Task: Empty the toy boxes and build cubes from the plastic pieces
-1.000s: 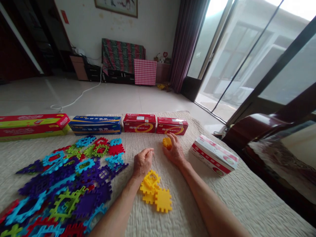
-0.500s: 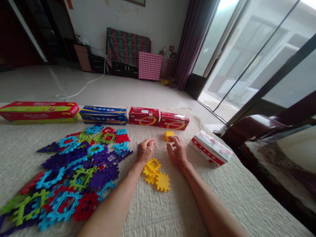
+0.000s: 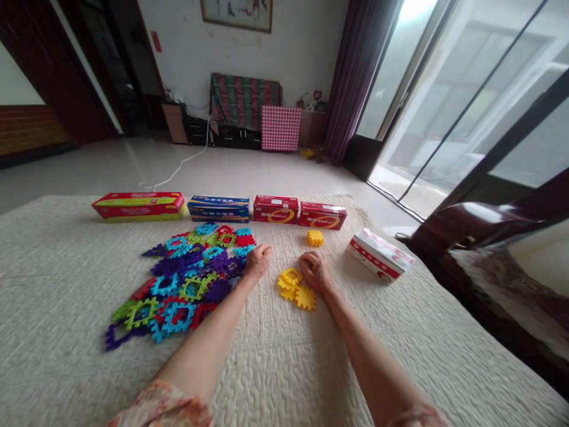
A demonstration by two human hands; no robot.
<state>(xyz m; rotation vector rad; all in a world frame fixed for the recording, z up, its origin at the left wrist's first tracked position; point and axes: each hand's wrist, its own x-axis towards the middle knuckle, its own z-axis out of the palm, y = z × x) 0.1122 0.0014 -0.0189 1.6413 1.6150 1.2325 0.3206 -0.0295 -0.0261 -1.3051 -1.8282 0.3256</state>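
Observation:
My left hand (image 3: 259,261) rests with curled fingers at the right edge of a heap of toothed plastic building pieces (image 3: 178,314) in purple, blue, red and green. Nothing shows in that hand. My right hand (image 3: 316,271) lies with its fingers bent in, just above and right of several loose yellow building pieces (image 3: 306,298); I see nothing held in it. Beyond it stands a small stack of yellow pieces (image 3: 315,238), apart from the fingers.
A row of boxes lines the far side of the quilted cover (image 3: 275,367): a red-green box (image 3: 140,207), a blue box (image 3: 219,209), and two red boxes (image 3: 275,210). A white-red box (image 3: 380,256) lies at the right, before a dark wooden armrest (image 3: 462,231).
My right hand has drawn back from the yellow stack toward the loose yellow pieces, its fingers curling in. The left hand sits closer to the coloured heap. The view has tilted upward.

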